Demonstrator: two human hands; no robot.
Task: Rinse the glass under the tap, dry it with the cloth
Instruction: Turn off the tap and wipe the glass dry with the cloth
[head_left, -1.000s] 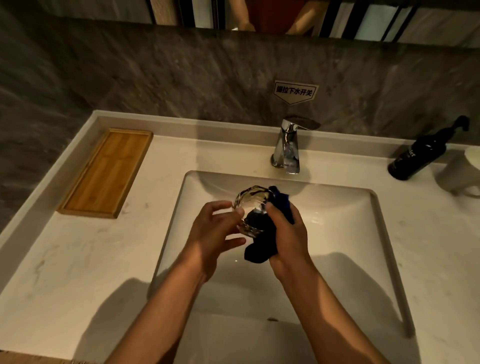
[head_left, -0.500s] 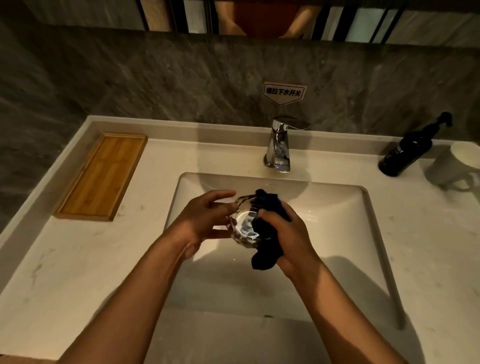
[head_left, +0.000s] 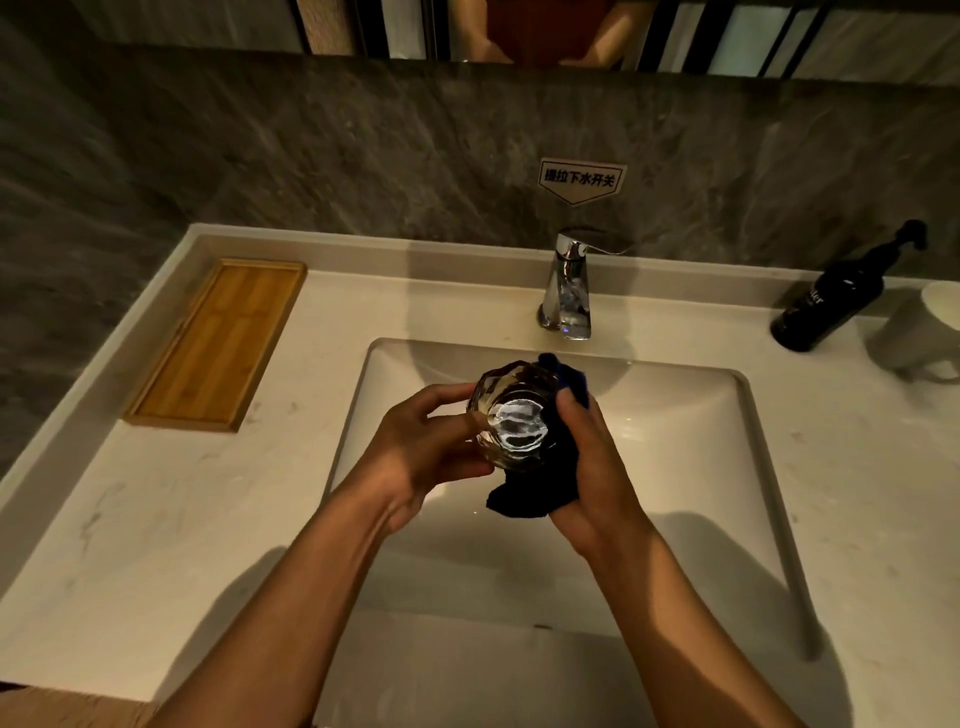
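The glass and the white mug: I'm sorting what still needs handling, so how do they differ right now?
The glass is clear and faceted; the white mug is opaque and smooth. The glass is held over the sink by the left hand, with the right hand pressing the dark cloth against it; the mug stands untouched on the counter beside the black pump bottle. The mug has a handle; the glass shows none. Both are drinking vessels.
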